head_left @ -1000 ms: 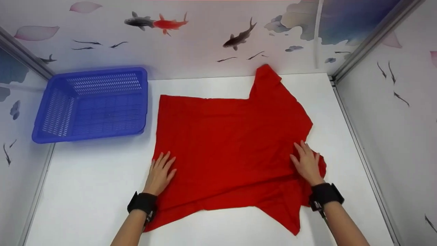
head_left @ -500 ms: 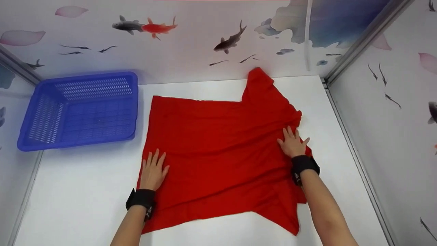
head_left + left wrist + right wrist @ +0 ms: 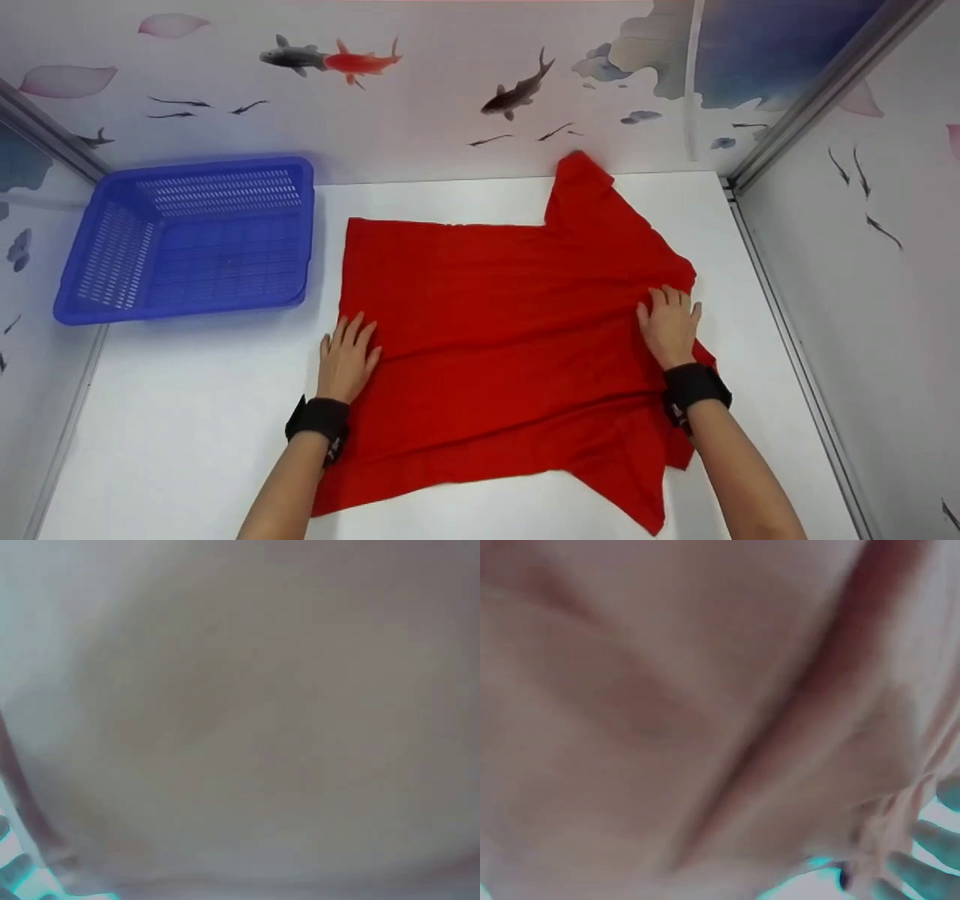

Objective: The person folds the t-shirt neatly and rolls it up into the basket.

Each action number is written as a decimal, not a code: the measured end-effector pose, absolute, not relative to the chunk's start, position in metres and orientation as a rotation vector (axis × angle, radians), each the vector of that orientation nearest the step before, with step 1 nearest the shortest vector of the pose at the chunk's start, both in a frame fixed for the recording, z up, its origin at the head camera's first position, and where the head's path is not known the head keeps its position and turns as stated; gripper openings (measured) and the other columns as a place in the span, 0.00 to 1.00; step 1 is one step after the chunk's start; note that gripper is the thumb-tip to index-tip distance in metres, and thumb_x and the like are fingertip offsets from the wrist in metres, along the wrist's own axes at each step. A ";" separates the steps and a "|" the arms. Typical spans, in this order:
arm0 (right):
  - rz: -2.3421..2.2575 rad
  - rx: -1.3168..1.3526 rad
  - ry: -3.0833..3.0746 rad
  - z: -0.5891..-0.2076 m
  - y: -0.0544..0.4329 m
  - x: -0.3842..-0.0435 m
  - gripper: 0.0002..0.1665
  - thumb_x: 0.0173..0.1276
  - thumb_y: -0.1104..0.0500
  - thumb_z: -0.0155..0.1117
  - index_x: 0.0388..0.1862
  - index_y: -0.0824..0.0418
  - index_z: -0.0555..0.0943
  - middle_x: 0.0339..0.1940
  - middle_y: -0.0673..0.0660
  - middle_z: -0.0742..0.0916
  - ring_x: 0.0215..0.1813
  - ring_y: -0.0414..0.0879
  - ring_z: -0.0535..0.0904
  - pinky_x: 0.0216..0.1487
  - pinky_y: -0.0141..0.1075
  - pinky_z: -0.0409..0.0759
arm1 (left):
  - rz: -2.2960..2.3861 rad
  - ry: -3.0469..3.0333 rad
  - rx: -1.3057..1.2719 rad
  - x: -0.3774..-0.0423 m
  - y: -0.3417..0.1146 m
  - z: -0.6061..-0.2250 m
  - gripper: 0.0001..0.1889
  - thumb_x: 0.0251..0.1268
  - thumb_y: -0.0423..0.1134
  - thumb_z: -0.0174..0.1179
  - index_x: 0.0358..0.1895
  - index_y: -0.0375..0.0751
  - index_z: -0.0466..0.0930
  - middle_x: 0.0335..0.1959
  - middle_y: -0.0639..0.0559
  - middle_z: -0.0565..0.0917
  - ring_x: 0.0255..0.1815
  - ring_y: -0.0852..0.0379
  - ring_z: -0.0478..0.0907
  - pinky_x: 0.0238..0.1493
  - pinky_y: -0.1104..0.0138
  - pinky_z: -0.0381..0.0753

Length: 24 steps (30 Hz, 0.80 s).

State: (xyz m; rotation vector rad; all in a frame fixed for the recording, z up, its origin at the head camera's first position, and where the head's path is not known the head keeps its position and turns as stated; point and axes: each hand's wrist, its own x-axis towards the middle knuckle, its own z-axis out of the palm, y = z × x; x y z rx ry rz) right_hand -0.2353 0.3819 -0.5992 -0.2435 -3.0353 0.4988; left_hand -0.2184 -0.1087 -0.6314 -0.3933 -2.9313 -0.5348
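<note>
Left hand [image 3: 346, 367], right hand [image 3: 670, 328] rest on wrinkled red garment [image 3: 495, 322], fingers apart; garment lies on white worktop [image 3: 202, 420]; blue basket [image 3: 187, 310] near.

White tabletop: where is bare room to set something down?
Most room: the white tabletop in front of the blue perforated plastic basket, left of the red cloth garment. A narrower strip separates the garment from the printed white right wall. Crowded: the middle, where the left hand and right hand rest on the garment.
</note>
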 end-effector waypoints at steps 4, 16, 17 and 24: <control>0.590 -0.185 -3.169 -0.596 0.373 -0.263 0.35 0.72 0.51 0.55 0.69 0.73 0.65 0.72 0.78 0.61 0.73 0.71 0.51 0.66 0.72 0.35 | -0.569 -3.063 -0.368 -0.256 -0.098 -0.625 0.27 0.67 0.42 0.60 0.67 0.35 0.70 0.71 0.35 0.65 0.73 0.33 0.55 0.65 0.32 0.52; 0.546 -0.162 -3.558 -0.593 0.351 -0.319 0.54 0.68 0.34 0.51 0.79 0.65 0.46 0.76 0.76 0.45 0.75 0.74 0.33 0.60 0.74 0.20 | -0.623 -3.310 -0.051 -0.294 -0.103 -0.644 0.37 0.72 0.56 0.51 0.77 0.45 0.54 0.78 0.39 0.48 0.76 0.31 0.41 0.70 0.35 0.37; 0.596 -0.181 -3.569 -0.593 0.349 -0.321 0.54 0.69 0.34 0.51 0.79 0.64 0.44 0.77 0.75 0.43 0.75 0.74 0.32 0.60 0.74 0.21 | -0.625 -3.318 -0.041 -0.296 -0.105 -0.645 0.37 0.72 0.57 0.51 0.77 0.45 0.53 0.79 0.39 0.48 0.76 0.31 0.40 0.70 0.35 0.36; 0.769 -0.297 -3.558 -0.593 0.334 -0.335 0.52 0.73 0.38 0.49 0.79 0.62 0.37 0.76 0.73 0.35 0.75 0.73 0.26 0.59 0.76 0.22 | -0.495 -3.430 0.011 -0.307 -0.104 -0.617 0.37 0.71 0.52 0.55 0.76 0.41 0.54 0.78 0.36 0.49 0.76 0.30 0.44 0.70 0.35 0.38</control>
